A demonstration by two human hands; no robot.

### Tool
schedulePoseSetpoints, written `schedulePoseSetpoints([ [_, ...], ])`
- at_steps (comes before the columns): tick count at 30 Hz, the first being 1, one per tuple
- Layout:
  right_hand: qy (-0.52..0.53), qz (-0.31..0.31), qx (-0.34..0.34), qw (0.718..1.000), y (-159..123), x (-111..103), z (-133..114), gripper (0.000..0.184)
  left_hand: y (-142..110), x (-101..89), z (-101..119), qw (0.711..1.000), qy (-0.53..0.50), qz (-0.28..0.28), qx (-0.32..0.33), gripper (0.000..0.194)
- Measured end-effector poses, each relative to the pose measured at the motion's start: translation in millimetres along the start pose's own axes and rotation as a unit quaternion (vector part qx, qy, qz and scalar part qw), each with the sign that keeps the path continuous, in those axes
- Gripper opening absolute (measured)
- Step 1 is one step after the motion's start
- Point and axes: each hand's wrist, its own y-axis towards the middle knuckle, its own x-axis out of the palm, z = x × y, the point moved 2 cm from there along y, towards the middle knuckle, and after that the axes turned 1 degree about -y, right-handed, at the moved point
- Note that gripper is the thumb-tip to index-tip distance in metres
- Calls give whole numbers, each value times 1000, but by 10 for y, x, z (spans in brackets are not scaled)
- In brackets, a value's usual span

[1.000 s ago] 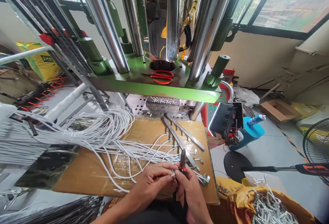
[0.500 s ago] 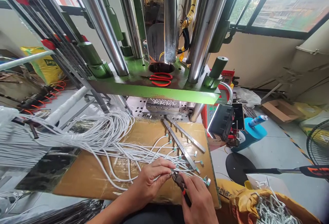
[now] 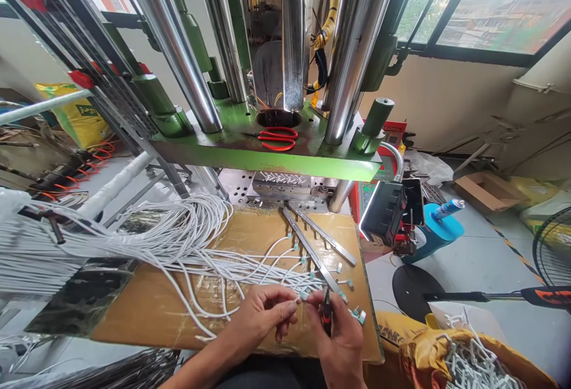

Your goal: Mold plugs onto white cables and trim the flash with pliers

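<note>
My left hand [image 3: 261,317] pinches a white cable end with a small teal connector [image 3: 303,296] between thumb and fingers. My right hand [image 3: 339,338] grips small red-handled pliers [image 3: 327,314] upright, their jaws close to that connector. The white cables [image 3: 178,228] run in a loose bunch across a tape-covered wooden board [image 3: 147,311]. Other teal-tipped ends fan out by two slotted metal bars [image 3: 310,252] lying on the board, just beyond my hands.
A green-plated press with steel columns [image 3: 209,62] stands behind the board, its metal mould [image 3: 279,185] low at the centre. Red scissors [image 3: 276,138] lie on the green plate [image 3: 223,133]. A yellow sack of white cable pieces [image 3: 468,359] sits at front right.
The pliers have swung from a slanted position to upright. My left hand has moved slightly left, and the hands now stand a little further apart.
</note>
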Motion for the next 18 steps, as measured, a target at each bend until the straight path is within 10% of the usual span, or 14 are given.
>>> schedulePoseSetpoints([
  [10, 156, -119, 207, 958, 262, 60, -92, 25, -72, 21, -13, 992, -8, -82, -91, 39],
  [18, -166, -101, -53, 979, -67, -97, 133, 39, -19, -42, 53, 998, 38, 55, -13, 45],
])
